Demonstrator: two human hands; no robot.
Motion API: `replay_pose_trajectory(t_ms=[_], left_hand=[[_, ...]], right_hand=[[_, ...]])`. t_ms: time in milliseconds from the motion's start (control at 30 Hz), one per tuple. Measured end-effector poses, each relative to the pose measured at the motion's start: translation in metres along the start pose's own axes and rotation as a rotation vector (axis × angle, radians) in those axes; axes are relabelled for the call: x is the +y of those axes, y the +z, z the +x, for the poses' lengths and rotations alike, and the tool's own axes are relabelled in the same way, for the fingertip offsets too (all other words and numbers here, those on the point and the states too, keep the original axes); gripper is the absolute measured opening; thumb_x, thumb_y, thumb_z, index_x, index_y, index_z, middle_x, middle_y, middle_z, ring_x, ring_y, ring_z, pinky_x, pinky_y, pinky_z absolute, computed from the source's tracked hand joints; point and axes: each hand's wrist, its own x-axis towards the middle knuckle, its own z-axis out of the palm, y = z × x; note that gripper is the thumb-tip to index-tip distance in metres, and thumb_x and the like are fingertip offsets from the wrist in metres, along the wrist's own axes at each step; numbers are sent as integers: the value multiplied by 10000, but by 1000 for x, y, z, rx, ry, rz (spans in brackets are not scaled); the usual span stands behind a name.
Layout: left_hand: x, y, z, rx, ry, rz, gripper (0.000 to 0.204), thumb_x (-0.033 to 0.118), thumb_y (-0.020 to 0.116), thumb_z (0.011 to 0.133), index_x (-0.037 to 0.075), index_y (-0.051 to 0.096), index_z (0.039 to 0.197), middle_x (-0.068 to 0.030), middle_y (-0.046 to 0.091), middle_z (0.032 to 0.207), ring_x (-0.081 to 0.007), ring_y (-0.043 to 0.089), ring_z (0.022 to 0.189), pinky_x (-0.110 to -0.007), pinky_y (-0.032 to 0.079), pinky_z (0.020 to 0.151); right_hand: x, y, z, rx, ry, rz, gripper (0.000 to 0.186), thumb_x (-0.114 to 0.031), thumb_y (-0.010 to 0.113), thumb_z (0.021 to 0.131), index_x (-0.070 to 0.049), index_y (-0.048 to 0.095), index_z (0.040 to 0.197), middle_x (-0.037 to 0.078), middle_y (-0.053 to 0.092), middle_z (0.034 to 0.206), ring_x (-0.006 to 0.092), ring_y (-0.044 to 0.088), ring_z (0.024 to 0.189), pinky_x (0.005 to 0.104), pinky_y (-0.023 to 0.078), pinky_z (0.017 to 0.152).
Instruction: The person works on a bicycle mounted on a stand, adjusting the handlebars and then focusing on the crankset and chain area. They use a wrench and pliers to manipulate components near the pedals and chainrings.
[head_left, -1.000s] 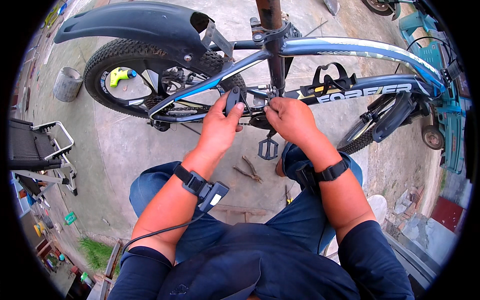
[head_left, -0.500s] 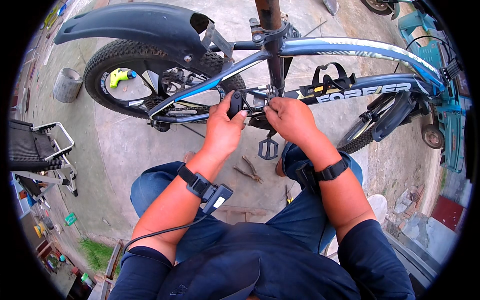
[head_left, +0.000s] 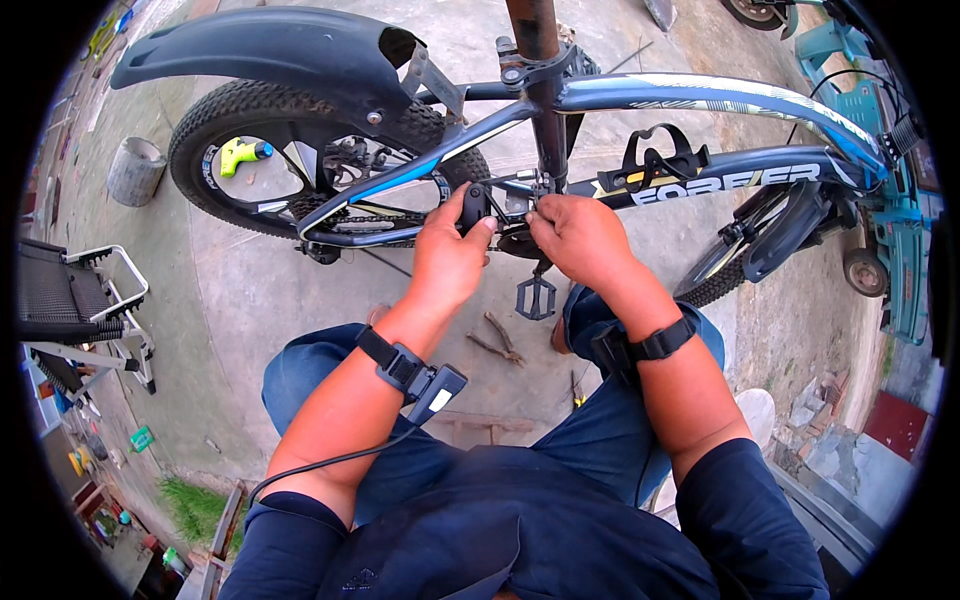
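Note:
A dark bicycle point(head_left: 700, 98) with blue and white markings stands across the view in front of me. My left hand point(head_left: 452, 245) is closed round a smooth black oblong part point(head_left: 474, 207), thumb and forefinger on either side of it, just behind the seat tube point(head_left: 551, 150). What kind of part it is I cannot make out. At the foot of the seat tube, my right hand point(head_left: 580, 232) has its fingers pinched together beside a small silver metal piece point(head_left: 522, 192). Whatever lies inside that pinch is hidden. Below the hands hangs a black pedal point(head_left: 536, 298).
Rusty-handled pliers point(head_left: 497, 340) lie on the concrete between my feet. A yellow-green power tool point(head_left: 243, 154) shows through the rear wheel point(head_left: 200, 185). To the left are a concrete cylinder point(head_left: 137, 171) and a folding chair point(head_left: 75, 295); a teal three-wheeler point(head_left: 890, 220) stands at right.
Almost nothing differs. My left hand and the black part have shifted very slightly; the right hand keeps its place at the seat tube.

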Motion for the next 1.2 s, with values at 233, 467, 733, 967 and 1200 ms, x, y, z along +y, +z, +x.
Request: replay_pose_trajectory(t_ms=[233, 467, 733, 967, 1200], left_hand=[[34, -18, 3, -34, -139, -57, 458, 334, 643, 977, 12, 608, 1300, -13, 658, 911, -75, 572, 672, -230, 388, 470], [45, -29, 11, -134, -245, -208, 344, 388, 638, 979, 53, 623, 1055, -16, 614, 773, -98, 576, 567, -222, 311, 421], [44, -28, 10, -113, -236, -197, 342, 382, 638, 981, 47, 623, 1049, -14, 617, 782, -99, 581, 561, -218, 308, 415], [36, -32, 13, -104, -180, -152, 328, 363, 628, 985, 41, 642, 1046, -15, 623, 788, -101, 580, 559, -223, 313, 415], [40, -60, -3, -147, -142, -67, 325, 318, 639, 955, 27, 664, 1098, -3, 628, 795, -85, 576, 603, -218, 365, 484]], right_hand=[[0, 0, 0, -12, 13, -4, 261, -262, 635, 906, -26, 633, 794, 192, 636, 760, 426, 618, 737, 492, 488, 635], [1, 0, 0, -11, -1, -21, 247, -264, 618, 906, -42, 636, 797, 183, 654, 778, 423, 631, 752, 504, 501, 651], [2, -1, 1, -25, 0, -27, 227, -269, 588, 904, -75, 647, 803, 168, 687, 811, 416, 654, 774, 518, 524, 682], [2, -2, 1, -34, -1, -40, 225, -268, 587, 902, -76, 649, 804, 167, 690, 816, 415, 656, 781, 520, 525, 686], [0, -3, 0, -30, 1, -29, 224, -268, 588, 901, -74, 654, 810, 168, 691, 814, 417, 656, 780, 520, 526, 686]])
